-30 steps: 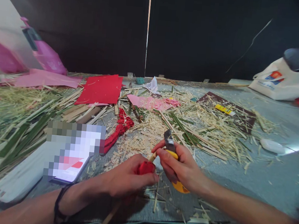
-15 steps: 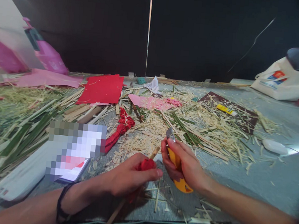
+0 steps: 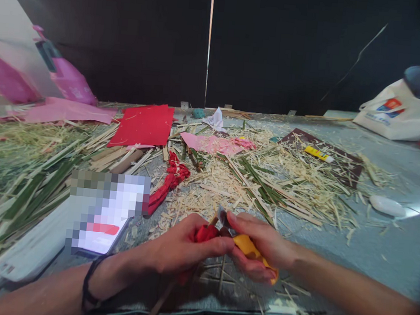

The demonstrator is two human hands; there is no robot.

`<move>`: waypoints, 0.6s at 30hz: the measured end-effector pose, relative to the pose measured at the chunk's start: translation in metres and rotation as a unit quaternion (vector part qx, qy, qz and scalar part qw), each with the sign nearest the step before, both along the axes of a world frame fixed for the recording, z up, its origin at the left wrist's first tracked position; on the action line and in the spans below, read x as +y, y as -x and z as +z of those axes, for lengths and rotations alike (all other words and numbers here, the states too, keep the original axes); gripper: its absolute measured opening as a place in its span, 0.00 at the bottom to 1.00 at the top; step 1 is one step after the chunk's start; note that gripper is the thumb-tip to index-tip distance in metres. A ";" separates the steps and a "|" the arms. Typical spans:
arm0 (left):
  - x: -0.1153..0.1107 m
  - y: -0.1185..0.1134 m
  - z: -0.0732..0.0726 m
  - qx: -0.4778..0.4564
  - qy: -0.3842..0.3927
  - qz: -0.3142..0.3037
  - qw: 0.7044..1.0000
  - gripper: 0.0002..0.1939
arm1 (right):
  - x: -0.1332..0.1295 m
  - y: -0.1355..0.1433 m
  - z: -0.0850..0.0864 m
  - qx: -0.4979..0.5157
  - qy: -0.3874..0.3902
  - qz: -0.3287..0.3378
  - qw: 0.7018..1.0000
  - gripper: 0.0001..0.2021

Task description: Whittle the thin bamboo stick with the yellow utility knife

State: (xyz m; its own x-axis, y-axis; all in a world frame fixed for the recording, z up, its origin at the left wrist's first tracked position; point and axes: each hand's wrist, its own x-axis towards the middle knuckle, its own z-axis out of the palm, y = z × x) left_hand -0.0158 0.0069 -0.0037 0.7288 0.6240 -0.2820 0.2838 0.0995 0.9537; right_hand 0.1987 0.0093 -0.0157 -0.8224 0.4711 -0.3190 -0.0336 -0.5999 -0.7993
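A thin wooden strip (image 3: 213,220) sticks up out of my left hand (image 3: 182,246), whose fingers are wrapped round it and a piece of red material (image 3: 206,233). The strip's lower end runs down past the near table edge. My right hand (image 3: 261,241) is closed on a yellow-handled knife (image 3: 248,246), with its metal end close beside the strip's tip. Whether blade and strip touch cannot be made out. Pale shavings (image 3: 191,200) lie just beyond both hands.
A lit phone (image 3: 110,227) and a long white object (image 3: 34,239) lie at the left. Beyond are red paper (image 3: 142,126), twisted red paper (image 3: 166,185), green strips (image 3: 263,185), a glue stick (image 3: 319,154) and a white bag (image 3: 400,114). Purple bottles (image 3: 72,80) stand back left.
My right hand has tilted the knife and brought its metal end left and down to the strip's tip. My left hand keeps its hold, its thumb slightly further right.
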 end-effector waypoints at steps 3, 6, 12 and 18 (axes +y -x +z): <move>-0.001 -0.001 0.004 -0.003 0.012 0.007 1.000 0.30 | 0.003 -0.001 -0.003 0.021 0.022 -0.019 0.999 0.28; 0.000 -0.001 0.002 0.003 0.011 0.008 1.000 0.32 | 0.004 -0.001 -0.004 0.018 0.034 -0.012 0.999 0.29; 0.000 0.000 -0.002 0.003 -0.028 -0.001 1.000 0.33 | 0.003 -0.003 -0.001 -0.009 -0.001 0.052 0.999 0.32; -0.004 0.000 -0.004 0.026 -0.030 -0.010 0.999 0.32 | 0.003 -0.006 0.000 -0.032 0.013 0.095 0.995 0.33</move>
